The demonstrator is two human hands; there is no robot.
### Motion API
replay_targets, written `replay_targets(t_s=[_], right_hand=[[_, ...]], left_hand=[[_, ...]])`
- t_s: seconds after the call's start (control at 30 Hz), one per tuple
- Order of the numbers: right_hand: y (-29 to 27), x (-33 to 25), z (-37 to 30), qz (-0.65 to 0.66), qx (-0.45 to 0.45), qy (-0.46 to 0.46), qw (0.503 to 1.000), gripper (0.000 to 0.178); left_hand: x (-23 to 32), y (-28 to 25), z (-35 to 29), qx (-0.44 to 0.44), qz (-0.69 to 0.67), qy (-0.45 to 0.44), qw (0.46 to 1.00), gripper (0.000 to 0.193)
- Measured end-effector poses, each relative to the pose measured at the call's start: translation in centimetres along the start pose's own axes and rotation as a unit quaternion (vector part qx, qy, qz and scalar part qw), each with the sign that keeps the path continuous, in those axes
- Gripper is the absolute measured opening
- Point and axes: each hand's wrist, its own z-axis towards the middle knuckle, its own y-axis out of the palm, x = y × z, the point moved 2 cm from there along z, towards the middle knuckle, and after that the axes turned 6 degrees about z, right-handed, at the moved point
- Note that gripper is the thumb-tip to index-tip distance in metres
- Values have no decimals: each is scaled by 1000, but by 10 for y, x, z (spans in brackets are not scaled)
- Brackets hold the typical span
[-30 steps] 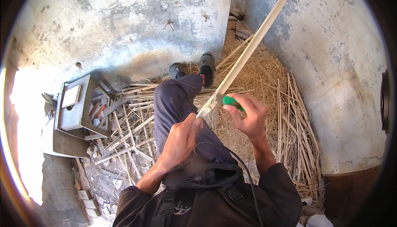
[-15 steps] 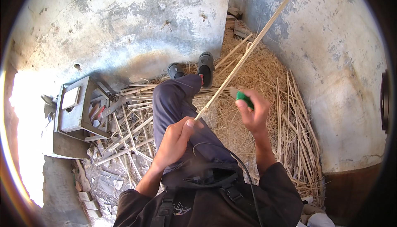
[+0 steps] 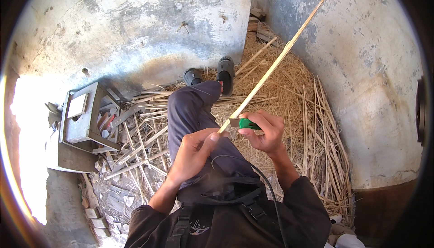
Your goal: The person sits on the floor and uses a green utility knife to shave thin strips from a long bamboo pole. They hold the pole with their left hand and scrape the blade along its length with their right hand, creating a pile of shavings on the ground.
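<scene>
My left hand (image 3: 195, 149) is closed on the near end of a long, pale wooden strip (image 3: 263, 81), thumb and fingers pinching it over my lap. The strip slants up and away to the right, narrowing toward its far tip near the wall. In my right hand (image 3: 267, 135) is a short-bladed knife with a green handle (image 3: 248, 124). Its blade (image 3: 234, 122) lies against the strip just beyond my left fingers. My right fingers cover much of the handle.
Straw-like shavings (image 3: 289, 94) cover the floor ahead. Several loose strips (image 3: 318, 144) lie along the right wall, others (image 3: 144, 146) at left. A wooden stool (image 3: 83, 117) lies on its side at left. Walls stand ahead and right. A black cable (image 3: 266, 180) crosses my lap.
My right hand has moved down and left, bringing the blade onto the strip near my left hand. The strip has turned, its far end shifting up and right.
</scene>
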Motion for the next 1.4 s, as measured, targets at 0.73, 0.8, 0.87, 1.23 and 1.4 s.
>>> replay_targets(t_s=[0.73,0.8,0.87,1.23,1.4], right_hand=[[-12,-3,8,-84,26,-39,995,36],[-12,-3,9,-90,30,-44,995,36],[-12,-3,9,-95,31,-45,994,37],[-14,-2,8,-116,43,-64,990,39],[-16,-1,7,-129,39,-62,989,39]], left_hand=[[-6,6,-3,-14,6,27,1000,47],[-6,6,-2,-15,9,28,999,47],[-6,5,-2,-17,12,30,999,47],[-10,5,-2,-21,10,30,999,47],[-10,5,-3,-19,21,33,999,47]])
